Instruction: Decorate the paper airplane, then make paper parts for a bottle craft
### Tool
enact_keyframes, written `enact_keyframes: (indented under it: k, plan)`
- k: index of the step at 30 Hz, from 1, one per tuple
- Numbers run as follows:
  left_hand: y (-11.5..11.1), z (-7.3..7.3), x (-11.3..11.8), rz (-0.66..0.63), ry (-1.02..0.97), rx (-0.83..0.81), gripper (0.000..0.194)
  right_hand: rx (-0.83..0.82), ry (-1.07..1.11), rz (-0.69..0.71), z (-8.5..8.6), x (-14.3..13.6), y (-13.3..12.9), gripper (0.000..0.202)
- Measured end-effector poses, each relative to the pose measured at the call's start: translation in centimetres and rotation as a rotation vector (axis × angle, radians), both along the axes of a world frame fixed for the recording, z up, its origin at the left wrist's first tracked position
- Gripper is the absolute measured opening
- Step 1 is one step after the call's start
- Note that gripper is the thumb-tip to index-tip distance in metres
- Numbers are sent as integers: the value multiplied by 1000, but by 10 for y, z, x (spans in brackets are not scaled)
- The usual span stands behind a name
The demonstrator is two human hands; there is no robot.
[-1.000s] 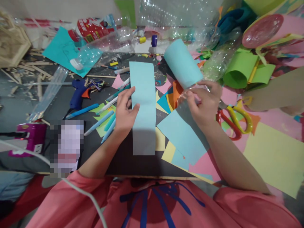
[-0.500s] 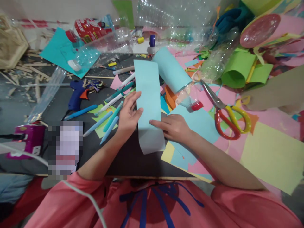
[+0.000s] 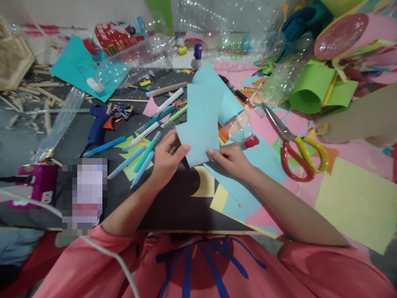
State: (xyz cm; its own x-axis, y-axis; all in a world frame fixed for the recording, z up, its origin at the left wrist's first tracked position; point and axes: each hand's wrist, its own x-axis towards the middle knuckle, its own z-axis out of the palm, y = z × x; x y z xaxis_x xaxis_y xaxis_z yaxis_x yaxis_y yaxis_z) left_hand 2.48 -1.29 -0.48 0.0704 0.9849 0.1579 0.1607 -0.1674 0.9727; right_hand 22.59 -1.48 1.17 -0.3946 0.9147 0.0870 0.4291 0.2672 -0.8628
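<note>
From my distant seat I look down on the dark table [image 3: 167,211], which is crowded with craft material. At its right side lies a big pale yellow sheet [image 3: 356,203]. In the far middle, a clear bottle wrapped in blue paper [image 3: 232,107] lies tilted, with its neck toward the near right. The light-blue paper strip [image 3: 204,114] is in the centre, folded over at its near end, and it hides a part of this bottle from me; whether they touch, I cannot tell.

My left hand [image 3: 169,155] pinches the strip at its left edge, thumb on top. My right hand [image 3: 232,159] holds its near right corner, the thumb pressing the paper and the other fingers partly hidden below.

To the right of this hand, the scissors [image 3: 288,134] rest on coloured papers. On the left side I see the blue glue gun [image 3: 98,120], and nearer, several markers [image 3: 147,151]. Beside the wrapped bottle lies a black pen [image 3: 237,93]. Smallest is the red cap [image 3: 251,141] on the bottle's neck.
</note>
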Motion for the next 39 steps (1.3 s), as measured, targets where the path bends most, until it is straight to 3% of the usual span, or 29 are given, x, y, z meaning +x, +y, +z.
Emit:
enact_keyframes:
  k: [4, 10, 12, 18, 23, 29, 35, 39]
  plan:
    - [4, 6, 3, 81, -80, -46, 42, -23, 62, 68, -2, 1, 0, 67]
    - [7, 6, 4, 69, -200, -109, 47, -90, 362, -305, -8, 2, 6, 54]
    - [7, 7, 4, 49, -218, -139, 52, -136, 458, -345, -11, 2, 9, 52]
    - [1, 16, 8, -94, -129, -272, 46, -239, 491, -273, -9, 1, 10, 53]
    - [-3, 14, 9, -210, -30, -322, 50, -298, 464, -220, -2, -1, 6, 48]
    - [-3, 14, 7, -213, -42, -269, 61, -403, 350, -132, 1, -5, -5, 45]
    - [-3, 20, 6, -211, 96, -170, 31, -449, 388, -137, 0, -5, -3, 46]
    - [-2, 22, 6, -238, 206, -138, 24, -472, 437, -148, -2, -5, 0, 43]
